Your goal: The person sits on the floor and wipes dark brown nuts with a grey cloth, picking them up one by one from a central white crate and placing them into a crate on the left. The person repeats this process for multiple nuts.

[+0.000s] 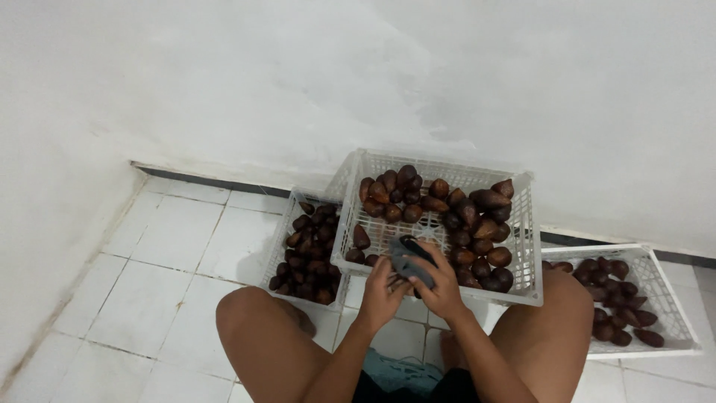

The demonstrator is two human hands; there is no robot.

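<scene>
I sit on a tiled floor with my knees apart. My left hand (382, 292) and my right hand (441, 287) meet over the near rim of a white plastic crate (522, 224). Together they hold a dark grey cloth-like thing (412, 263); I cannot tell whether a fruit is inside it. The crate holds several brown scaly fruits (470, 216), heaped mostly on its right and far sides.
A lower white crate (287, 231) with several brown fruits stands to the left, partly under the middle one. Another white crate (664, 298) with fruits lies to the right beside my knee. White walls close the corner behind; pale floor tiles (164, 283) stretch left.
</scene>
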